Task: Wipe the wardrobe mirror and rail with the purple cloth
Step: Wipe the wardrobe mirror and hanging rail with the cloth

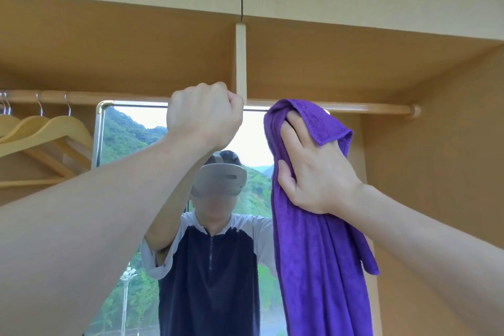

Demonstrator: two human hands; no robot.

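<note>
The wooden rail (368, 108) runs across the wardrobe just above the mirror (131, 199), which has a metal frame and reflects a person and green hills. My left hand (203, 114) is raised as a fist, its fingers curled round the rail near the middle divider. My right hand (313, 177) lies flat with straight fingers on the purple cloth (313, 267) and presses it against the mirror's upper right part, just under the rail. The top of the cloth folds over my fingertips, and the rest hangs down long below my hand.
Several wooden hangers (49, 131) hang on the rail at the far left. A pale vertical divider (241, 63) meets the rail at the centre. The wardrobe's side wall (436, 172) stands close on the right, and a shelf board closes the space above.
</note>
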